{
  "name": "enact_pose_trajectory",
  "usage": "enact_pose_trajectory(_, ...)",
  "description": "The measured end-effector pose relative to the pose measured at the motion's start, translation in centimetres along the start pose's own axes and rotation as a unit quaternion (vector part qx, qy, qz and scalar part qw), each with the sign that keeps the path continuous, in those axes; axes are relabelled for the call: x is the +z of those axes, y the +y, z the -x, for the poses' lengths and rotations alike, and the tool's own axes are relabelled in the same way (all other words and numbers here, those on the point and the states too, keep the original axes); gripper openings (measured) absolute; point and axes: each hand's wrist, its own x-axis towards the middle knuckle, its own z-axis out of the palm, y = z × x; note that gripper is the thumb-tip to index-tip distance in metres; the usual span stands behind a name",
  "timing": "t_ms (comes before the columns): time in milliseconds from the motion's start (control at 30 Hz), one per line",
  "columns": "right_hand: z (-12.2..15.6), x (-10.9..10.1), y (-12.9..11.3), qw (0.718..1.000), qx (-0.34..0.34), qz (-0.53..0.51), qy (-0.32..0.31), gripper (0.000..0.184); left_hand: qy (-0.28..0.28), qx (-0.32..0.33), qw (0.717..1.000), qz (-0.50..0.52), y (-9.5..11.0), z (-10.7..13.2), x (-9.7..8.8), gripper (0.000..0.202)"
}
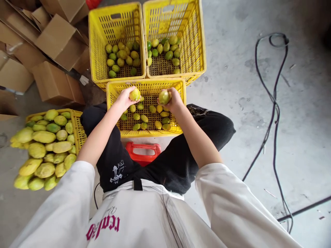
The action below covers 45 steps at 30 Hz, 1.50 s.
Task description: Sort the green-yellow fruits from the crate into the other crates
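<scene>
My left hand [125, 99] is closed around a yellow lemon [134, 94], held over the left part of the near yellow crate [146, 133]. Over the right part of that crate, my right hand [174, 100] grips a greener, dull yellow lemon [164, 97]. Both hands are above the crate's floor, where several green and yellow lemons [144, 118] lie scattered. Behind it stand two more yellow crates, the far left crate [97, 51] and the far right crate [192, 51], each with several lemons on its bottom.
A heaped crate of large yellow-green lemons [45, 151] stands by my left knee. Cardboard boxes [55, 41] pile up at the upper left. A red plastic stool [143, 157] shows between my legs. Black cable [275, 113] loops over the concrete floor [232, 86] on the right.
</scene>
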Motion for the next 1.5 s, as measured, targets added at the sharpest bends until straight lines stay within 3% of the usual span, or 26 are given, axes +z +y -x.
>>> enact_pose_trajectory(133,0.1,-2.7,-0.2,0.988,0.001,0.002,0.156,0.005,0.047,-0.013,0.999,0.004,0.0,0.1,-2.1,0.024)
enact_pose_trajectory(267,2.3,-4.5,1.7,0.984,0.017,0.012,0.174,0.015,0.083,-0.014,0.994,0.066,0.7,0.8,-4.0,0.030)
enact_pose_trajectory(367,3.6,-4.1,4.9,0.972,0.151,-0.002,0.183,0.018,0.098,-0.003,0.989,0.110,1.2,1.5,-5.1,0.029)
enact_pose_trajectory(467,4.0,-1.4,7.6,0.967,0.191,0.012,0.169,0.017,0.096,0.007,0.988,0.124,1.4,1.6,-5.5,0.028)
enact_pose_trajectory(533,3.9,1.5,7.9,0.971,0.191,0.009,0.144,0.012,0.096,0.018,0.987,0.128,1.4,1.5,-5.6,0.028)
enact_pose_trajectory(600,3.8,4.9,6.7,0.983,0.164,-0.015,0.085,0.012,0.093,0.031,0.986,0.134,1.3,1.3,-5.7,0.028)
enact_pose_trajectory(700,3.7,9.1,3.5,0.992,0.075,-0.086,-0.061,0.029,0.090,0.036,0.986,0.139,1.3,1.1,-5.8,0.029)
enact_pose_trajectory(800,4.0,10.7,1.1,0.986,-0.002,-0.112,-0.126,0.029,0.095,0.028,0.985,0.140,1.4,1.2,-5.9,0.028)
enact_pose_trajectory(867,4.3,9.9,1.3,0.988,0.000,-0.103,-0.112,0.025,0.095,0.019,0.986,0.139,1.4,1.4,-5.9,0.028)
enact_pose_trajectory(967,4.7,6.3,4.2,0.992,0.061,-0.092,-0.061,0.024,0.088,0.006,0.986,0.144,1.3,1.7,-5.8,0.024)
enact_pose_trajectory(1100,5.0,0.7,9.8,0.980,0.150,-0.029,0.129,0.024,0.110,-0.037,0.985,0.126,0.1,2.4,-4.9,0.023)
enact_pose_trajectory(1200,5.0,-1.3,12.1,0.970,0.181,-0.026,0.160,0.026,0.103,-0.059,0.991,0.055,-1.5,2.8,-3.5,0.020)
enact_pose_trajectory(1333,4.6,-1.6,11.2,0.979,0.152,-0.064,0.116,0.020,0.029,-0.102,0.994,0.015,-1.7,2.2,0.1,0.009)
enact_pose_trajectory(1400,4.4,-1.8,10.2,0.984,0.125,-0.082,0.098,0.020,-0.039,-0.104,0.993,0.040,-0.1,1.4,2.3,0.036)
enact_pose_trajectory(1500,3.7,-2.4,9.7,0.985,0.102,-0.095,0.104,0.021,-0.153,0.044,0.984,0.079,3.4,0.2,4.9,0.068)
